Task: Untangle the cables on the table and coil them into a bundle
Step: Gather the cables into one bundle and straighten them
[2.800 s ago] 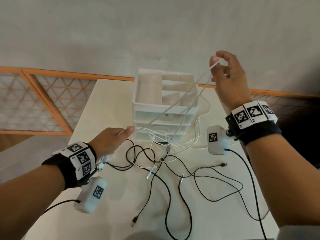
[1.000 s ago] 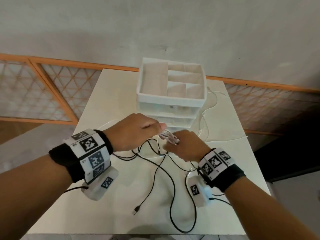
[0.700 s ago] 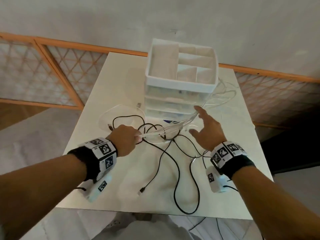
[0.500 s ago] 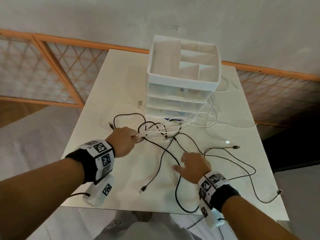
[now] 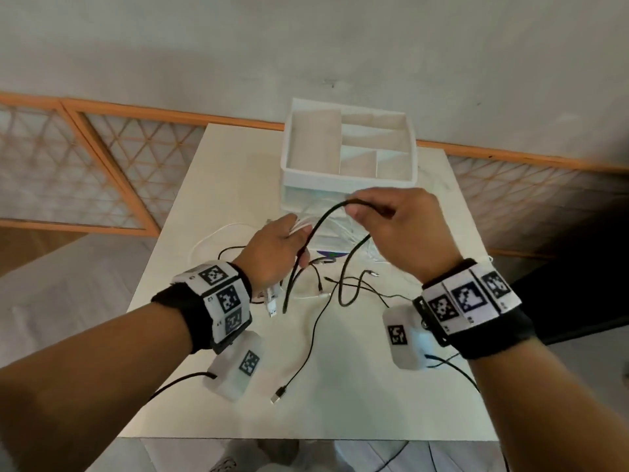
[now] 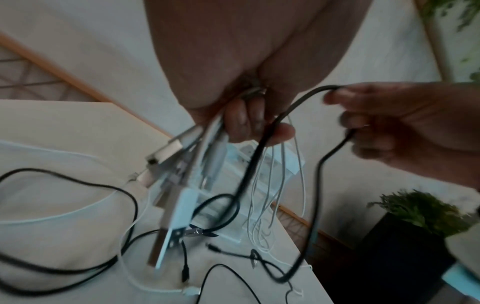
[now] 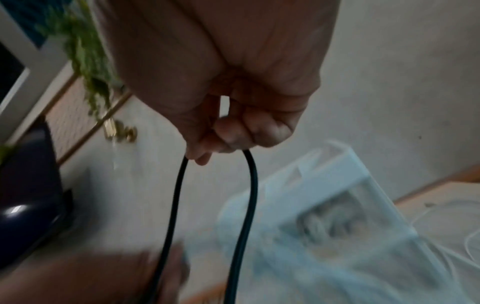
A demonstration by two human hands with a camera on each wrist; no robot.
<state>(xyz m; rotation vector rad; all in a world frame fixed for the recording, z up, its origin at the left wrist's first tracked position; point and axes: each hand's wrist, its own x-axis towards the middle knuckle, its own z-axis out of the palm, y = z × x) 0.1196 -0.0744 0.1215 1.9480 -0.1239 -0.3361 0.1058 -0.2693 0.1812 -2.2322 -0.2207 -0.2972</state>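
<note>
My left hand (image 5: 296,240) is raised over the white table (image 5: 238,185) and grips a bundle of white cables (image 6: 272,185). Their USB plugs (image 6: 166,152) stick out below the fist. A thick black cable (image 5: 323,219) arcs from that fist up to my right hand (image 5: 360,207), which pinches its loop in front of the drawer unit. In the right wrist view two black strands (image 7: 249,195) hang down from the pinching fingers (image 7: 233,131). More black cables (image 5: 316,335) lie loose and crossed on the table below.
A white drawer organiser (image 5: 347,180) with open top compartments stands at the back middle of the table. A white cable loop (image 5: 211,236) lies to its left. A plant in a dark pot (image 6: 415,216) stands beyond the table's right side.
My right hand left the table surface, took up the black cable and lifted its loop towards the left hand. The left hand rose with the white bundle.
</note>
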